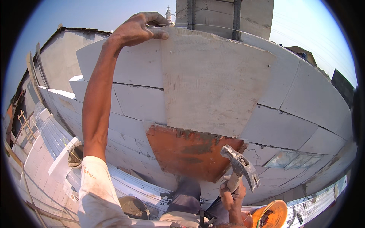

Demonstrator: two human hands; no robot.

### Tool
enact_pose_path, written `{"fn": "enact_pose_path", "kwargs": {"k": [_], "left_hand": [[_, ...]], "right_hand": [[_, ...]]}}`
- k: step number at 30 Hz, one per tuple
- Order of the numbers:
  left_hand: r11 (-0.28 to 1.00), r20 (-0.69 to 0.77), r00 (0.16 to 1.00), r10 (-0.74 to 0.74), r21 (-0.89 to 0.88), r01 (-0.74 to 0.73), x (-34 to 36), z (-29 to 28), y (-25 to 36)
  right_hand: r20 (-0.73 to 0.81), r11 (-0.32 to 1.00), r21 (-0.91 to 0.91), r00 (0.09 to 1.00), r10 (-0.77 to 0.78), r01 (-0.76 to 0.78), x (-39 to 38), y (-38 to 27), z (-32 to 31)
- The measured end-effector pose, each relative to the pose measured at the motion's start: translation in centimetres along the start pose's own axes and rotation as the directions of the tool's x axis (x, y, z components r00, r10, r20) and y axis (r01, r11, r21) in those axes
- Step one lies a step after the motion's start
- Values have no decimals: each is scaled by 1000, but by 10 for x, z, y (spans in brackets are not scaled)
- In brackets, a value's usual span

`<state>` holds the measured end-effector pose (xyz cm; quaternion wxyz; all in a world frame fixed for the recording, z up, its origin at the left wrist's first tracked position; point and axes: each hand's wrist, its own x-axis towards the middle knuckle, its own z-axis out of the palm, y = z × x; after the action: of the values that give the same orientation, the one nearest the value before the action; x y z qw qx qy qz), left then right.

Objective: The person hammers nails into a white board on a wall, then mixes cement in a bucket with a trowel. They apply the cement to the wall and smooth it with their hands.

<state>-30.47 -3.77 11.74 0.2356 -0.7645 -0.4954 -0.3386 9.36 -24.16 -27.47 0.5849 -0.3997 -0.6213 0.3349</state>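
Note:
My left hand (138,31) is raised at the upper middle, its fingers curled over the top edge of the block wall beside a pale rectangular board (213,83) fixed upright on it. A thin line (205,26) runs just along that top edge. My right hand (232,195), low right of centre, grips a claw hammer (239,163), its metal head tilted upward. Behind the hammer, under the pale board, an orange panel (182,148) with grey mortar smears lies against the white blocks (277,133).
A concrete column (254,17) with dark bars rises behind the wall. Below are a long metal plank (304,207), an orange bucket (279,212) at right, a dark bucket (133,207) and my legs (184,193). Corrugated sheets (53,129) and a timber frame (24,125) stand left.

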Motion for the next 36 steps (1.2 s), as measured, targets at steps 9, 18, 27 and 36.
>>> {"fn": "enact_pose_path", "kwargs": {"k": [9,18,27,36], "left_hand": [[959,-598,779,187,-62,-278,-46,61,65],[614,378,876,299,-779,127,-295,195,228],[812,922,221,318,-386,438,-488,329,245],[808,948,201,245,-315,499,-515,331,231]], "right_hand": [[-483,842,185,699,527,-507,-126,19,-95],[-847,745,234,244,472,-625,-196,20,-189],[-830,93,-168,191,525,-981,-270,81,-342],[-662,-286,-578,234,712,-764,-277,217,-427]]}}
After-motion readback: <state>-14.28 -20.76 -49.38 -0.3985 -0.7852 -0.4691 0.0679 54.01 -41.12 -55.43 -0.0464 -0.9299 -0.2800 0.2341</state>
